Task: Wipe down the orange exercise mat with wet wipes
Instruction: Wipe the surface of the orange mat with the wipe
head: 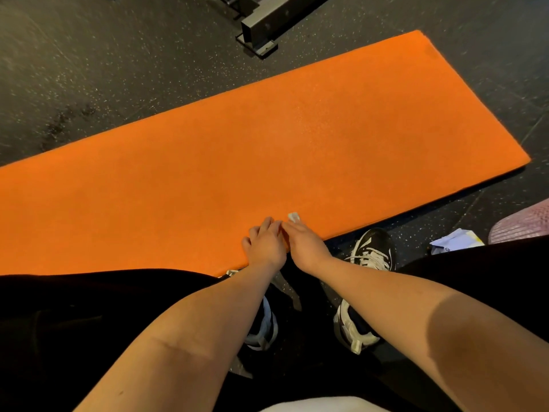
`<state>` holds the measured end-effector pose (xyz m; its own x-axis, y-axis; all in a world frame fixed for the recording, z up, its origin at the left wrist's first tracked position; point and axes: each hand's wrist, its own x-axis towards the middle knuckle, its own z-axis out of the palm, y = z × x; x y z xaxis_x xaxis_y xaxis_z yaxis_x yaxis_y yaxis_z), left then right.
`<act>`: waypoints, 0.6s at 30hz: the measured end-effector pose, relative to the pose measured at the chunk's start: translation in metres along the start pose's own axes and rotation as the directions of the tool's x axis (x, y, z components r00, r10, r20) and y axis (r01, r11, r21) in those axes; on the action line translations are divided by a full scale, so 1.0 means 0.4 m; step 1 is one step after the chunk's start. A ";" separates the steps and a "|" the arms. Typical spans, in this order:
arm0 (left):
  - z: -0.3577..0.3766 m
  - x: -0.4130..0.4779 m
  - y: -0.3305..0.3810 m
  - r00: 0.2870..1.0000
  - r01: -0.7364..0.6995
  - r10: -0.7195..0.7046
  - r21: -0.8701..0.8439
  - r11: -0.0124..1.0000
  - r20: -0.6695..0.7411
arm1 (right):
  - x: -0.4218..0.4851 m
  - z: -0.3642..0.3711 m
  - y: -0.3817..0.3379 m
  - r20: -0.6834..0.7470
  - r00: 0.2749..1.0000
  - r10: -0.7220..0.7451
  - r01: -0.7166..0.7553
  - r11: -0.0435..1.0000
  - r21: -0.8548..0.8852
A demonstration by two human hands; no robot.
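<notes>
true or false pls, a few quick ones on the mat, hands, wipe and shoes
1. The mat lies flat on the floor. True.
2. Both hands are at the mat's far edge. False: the left hand and right hand are together at its near edge.
3. A white wipe shows at the right hand's fingertips. True.
4. The shoes stand on the mat. False: the shoes are on the floor beside it.

Speckled dark floor (118,69) — metal frame (267,22)

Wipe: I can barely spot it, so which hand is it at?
The right hand; a white corner of the wipe shows just past its fingertips, on the mat. The left hand beside it shows none.
</notes>
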<state>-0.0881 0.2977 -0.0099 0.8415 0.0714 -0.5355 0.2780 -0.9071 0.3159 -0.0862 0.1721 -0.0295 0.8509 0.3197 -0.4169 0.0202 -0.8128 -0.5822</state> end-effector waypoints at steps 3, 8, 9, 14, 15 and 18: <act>-0.012 0.023 0.000 1.000 0.019 -0.019 0.003 1.000 0.008 | 0.032 -0.010 0.014 0.081 0.993 -0.090 0.094 0.994 -0.048; -0.010 0.037 0.004 0.999 0.052 -0.052 0.005 0.999 -0.008 | 0.055 -0.049 0.072 -0.104 0.969 0.223 -0.236 0.962 -0.139; -0.008 0.040 0.008 0.998 0.059 -0.059 -0.001 0.998 -0.016 | 0.063 -0.052 0.069 -0.128 0.954 0.272 -0.288 0.950 -0.125; -0.016 0.083 0.018 0.996 0.075 -0.077 -0.026 0.997 -0.052 | 0.109 -0.030 0.005 0.016 0.990 0.141 -0.140 0.990 -0.021; -0.018 0.096 0.019 0.996 0.066 -0.068 -0.033 0.997 -0.051 | 0.117 -0.028 -0.004 0.065 0.996 0.066 -0.066 0.998 0.002; -0.023 0.125 0.017 0.997 0.074 -0.075 -0.028 0.997 -0.009 | 0.144 -0.042 0.019 0.097 0.995 -0.018 0.028 0.995 -0.093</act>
<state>-0.0399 0.2990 -0.0274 0.8225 0.1426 -0.5507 0.3526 -0.8874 0.2968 -0.0281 0.1762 -0.0465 0.7952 0.3806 -0.4721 0.0926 -0.8456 -0.5257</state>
